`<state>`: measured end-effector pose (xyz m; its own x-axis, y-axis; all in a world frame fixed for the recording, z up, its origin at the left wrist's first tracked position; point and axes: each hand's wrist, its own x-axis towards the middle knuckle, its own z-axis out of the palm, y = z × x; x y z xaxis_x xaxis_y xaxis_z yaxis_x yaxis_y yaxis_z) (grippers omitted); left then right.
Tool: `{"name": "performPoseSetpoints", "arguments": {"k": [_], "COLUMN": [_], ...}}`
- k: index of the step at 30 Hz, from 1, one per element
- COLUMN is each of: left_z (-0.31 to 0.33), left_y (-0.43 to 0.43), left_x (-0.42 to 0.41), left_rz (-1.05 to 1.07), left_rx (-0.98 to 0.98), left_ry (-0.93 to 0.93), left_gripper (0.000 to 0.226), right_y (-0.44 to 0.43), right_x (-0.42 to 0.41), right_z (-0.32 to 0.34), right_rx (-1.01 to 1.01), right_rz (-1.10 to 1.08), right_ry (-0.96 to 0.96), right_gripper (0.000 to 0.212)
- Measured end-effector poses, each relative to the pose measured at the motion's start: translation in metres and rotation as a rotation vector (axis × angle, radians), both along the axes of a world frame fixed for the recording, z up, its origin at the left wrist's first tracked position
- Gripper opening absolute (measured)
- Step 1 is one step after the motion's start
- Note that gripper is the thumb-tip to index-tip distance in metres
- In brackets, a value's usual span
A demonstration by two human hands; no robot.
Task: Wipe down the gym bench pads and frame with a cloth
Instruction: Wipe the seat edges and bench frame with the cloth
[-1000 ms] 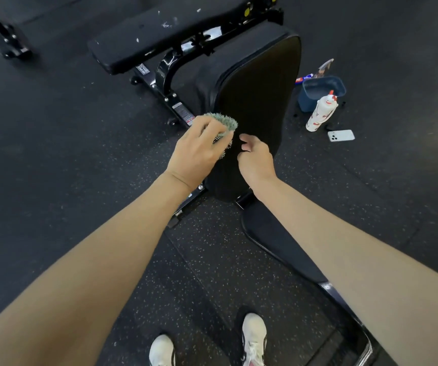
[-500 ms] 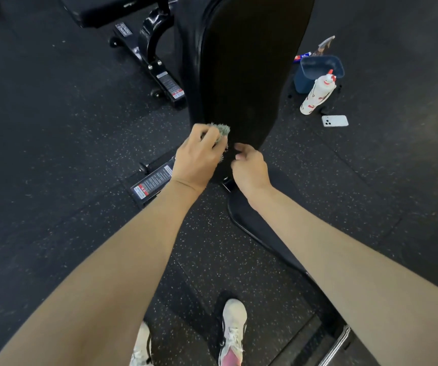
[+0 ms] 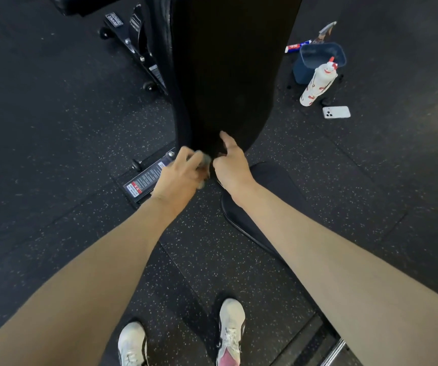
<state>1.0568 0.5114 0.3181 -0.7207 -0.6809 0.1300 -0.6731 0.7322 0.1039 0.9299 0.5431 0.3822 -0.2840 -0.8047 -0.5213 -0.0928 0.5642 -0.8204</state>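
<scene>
Your left hand (image 3: 178, 178) clutches the cloth (image 3: 205, 161) at the six-o'clock tip of the raised back pad (image 3: 228, 75). Your right hand (image 3: 232, 166) grips that tip alongside. If the pad swings down, the frame (image 3: 146, 178) could pinch you.

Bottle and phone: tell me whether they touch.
Apart. The head view shows a strip of floor between the bottle base and the phone.
</scene>
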Motion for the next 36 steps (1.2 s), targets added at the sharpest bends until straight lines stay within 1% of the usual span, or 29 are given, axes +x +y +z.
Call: {"name": "performPoseSetpoints", "arguments": {"k": [2, 3, 4, 5, 6, 9, 10, 11, 12, 13, 14, 15, 17, 18, 21, 22, 25, 26, 27, 28, 29, 30, 31, 32, 34, 35, 36], "left_z": [-0.001, 0.001, 0.003, 0.008, 0.012, 0.035, 0.045, 0.055, 0.064, 0.073, 0.077, 0.078, 0.076, 0.075, 0.066, 0.065, 0.062, 0.059, 0.062, 0.067, 0.074, 0.079, 0.084, 0.090, 0.102, 0.108, 0.109], "left_y": [0.010, 0.015, 0.020, 0.024, 0.023, 0.002, -0.009, -0.021, -0.032, -0.042, -0.049, -0.054, -0.055, -0.053, -0.046, -0.042, -0.027, -0.022, -0.018, -0.017, -0.017, -0.021, -0.025, -0.031, -0.045, -0.051, -0.056], "left_x": [0.005, 0.006, 0.006, 0.002, -0.003, -0.036, -0.052, -0.069, -0.084, -0.099, -0.110, -0.118, -0.123, -0.121, -0.102, -0.096, -0.083, -0.077, -0.073, -0.068, -0.063, -0.061, -0.063, -0.071, -0.093, -0.105, -0.112], "left_rz": [-0.114, -0.167, -0.205, -0.227, -0.240, -0.278, -0.297, -0.292, -0.278, -0.270, -0.262, -0.254, -0.197, -0.179, -0.232, -0.229, -0.203, -0.180, -0.127, -0.083, -0.093, -0.134, -0.200, -0.263, -0.289, -0.283, -0.272], "left_rx": [0.262, 0.332, 0.334, 0.282, 0.187, -0.118, -0.215, -0.307, -0.387, -0.460, -0.508, -0.516, -0.541, -0.547, -0.562, -0.539, -0.391, -0.298, -0.152, -0.041, -0.004, -0.076, -0.195, -0.329, -0.522, -0.598, -0.623], "left_ry": [-0.492, -0.666, -0.730, -0.730, -0.659, -0.264, -0.181, -0.131, -0.110, -0.117, -0.171, -0.255, -0.454, -0.515, -0.586, -0.610, -0.703, -0.723, -0.703, -0.604, -0.465, -0.330, -0.238, -0.216, -0.275, -0.324, -0.381], "left_gripper": [0.033, 0.031, 0.031, 0.032, 0.033, 0.036, 0.032, 0.030, 0.034, 0.034, 0.028, 0.023, 0.024, 0.024, 0.020, 0.019, 0.023, 0.026, 0.029, 0.034, 0.039, 0.040, 0.034, 0.030, 0.035, 0.031, 0.024], "right_y": [0.005, 0.007, 0.009, 0.010, 0.010, 0.008, 0.007, 0.006, 0.006, 0.005, 0.004, 0.002, 0.001, 0.000, -0.005, -0.007, -0.011, -0.012, -0.013, -0.014, -0.016, -0.017, -0.017, -0.017, -0.015, -0.015, -0.015], "right_x": [-0.014, -0.021, -0.028, -0.035, -0.042, -0.058, -0.062, -0.066, -0.069, -0.071, -0.073, -0.075, -0.076, -0.076, -0.075, -0.074, -0.072, -0.071, -0.071, -0.071, -0.072, -0.073, -0.073, -0.073, -0.068, -0.065, -0.061], "right_z": [-0.003, -0.005, -0.007, -0.011, -0.016, -0.024, -0.027, -0.029, -0.029, -0.029, -0.029, -0.029, -0.030, -0.030, -0.033, -0.034, -0.036, -0.035, -0.036, -0.036, -0.037, -0.037, -0.037, -0.037, -0.036, -0.036, -0.034], "right_rx": [0.011, 0.025, 0.040, 0.047, 0.047, 0.055, 0.056, 0.054, 0.059, 0.068, 0.077, 0.083, 0.086, 0.084, 0.079, 0.079, 0.070, 0.067, 0.062, 0.055, 0.050, 0.050, 0.054, 0.056, 0.056, 0.052, 0.045], "right_rz": [-0.031, -0.049, -0.071, -0.101, -0.137, -0.236, -0.258, -0.273, -0.283, -0.285, -0.283, -0.280, -0.276, -0.274, -0.256, -0.247, -0.211, -0.194, -0.184, -0.184, -0.194, -0.212, -0.236, -0.258, -0.259, -0.240, -0.217], "right_ry": [0.001, 0.004, 0.009, 0.009, 0.008, 0.006, -0.001, -0.012, -0.024, -0.039, -0.054, -0.066, -0.069, -0.068, -0.072, -0.080, -0.127, -0.137, -0.141, -0.139, -0.133, -0.129, -0.133, -0.144, -0.172, -0.187, -0.207], "right_gripper": [0.065, 0.063, 0.061, 0.060, 0.057, 0.049, 0.048, 0.047, 0.047, 0.048, 0.049, 0.049, 0.050, 0.050, 0.049, 0.048, 0.046, 0.045, 0.045, 0.044, 0.043, 0.044, 0.045, 0.046, 0.049, 0.051, 0.054]}}
